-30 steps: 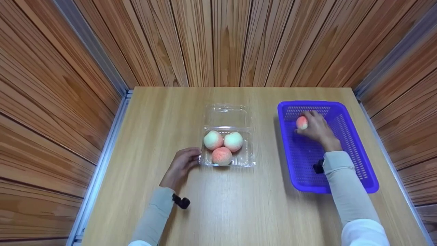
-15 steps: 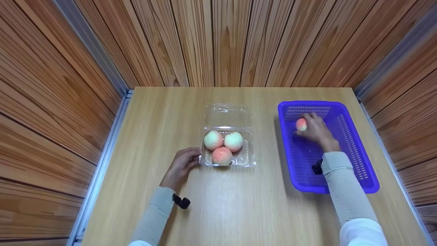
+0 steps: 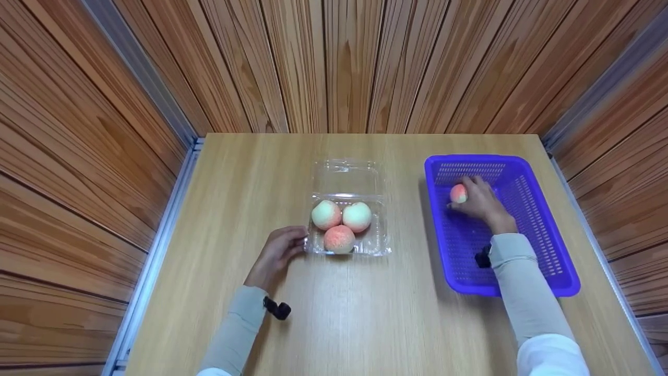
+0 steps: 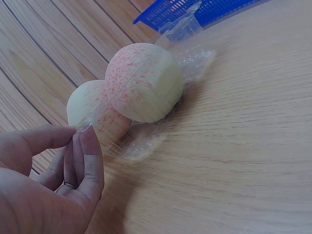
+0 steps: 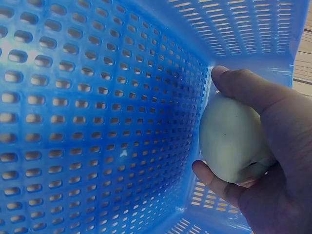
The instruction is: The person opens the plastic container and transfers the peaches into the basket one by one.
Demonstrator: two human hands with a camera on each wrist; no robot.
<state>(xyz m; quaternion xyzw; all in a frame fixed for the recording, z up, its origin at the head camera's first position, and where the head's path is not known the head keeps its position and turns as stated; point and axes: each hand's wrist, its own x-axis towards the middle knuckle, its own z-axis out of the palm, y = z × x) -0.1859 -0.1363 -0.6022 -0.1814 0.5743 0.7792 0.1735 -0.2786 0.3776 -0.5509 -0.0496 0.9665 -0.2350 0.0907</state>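
Note:
In the head view, my left hand (image 3: 275, 255) pinches the left rim of a clear plastic clamshell box (image 3: 374, 241) whose lid lies folded back. The left wrist view shows thumb and fingertips gripping that thin rim. Inside the box sit a left peach (image 3: 326, 214), a right peach (image 3: 357, 216) and a front peach (image 3: 339, 239). Over in the purple basket (image 3: 443, 250), my right hand (image 3: 484, 203) holds another peach (image 3: 458, 193). Up close in the right wrist view, thumb and fingers wrap around this pale peach (image 5: 231, 139) low in the basket, near an end wall.
The wooden table (image 3: 355, 324) carries the box near its middle and the basket on the right. Wood-plank walls (image 3: 347, 68) stand behind and on both sides. A metal rail (image 3: 151, 261) runs along the left table edge.
Within the basket, my right hand has shifted slightly toward me and to the left, with the peach in its grip. The left hand and the box have stayed put.

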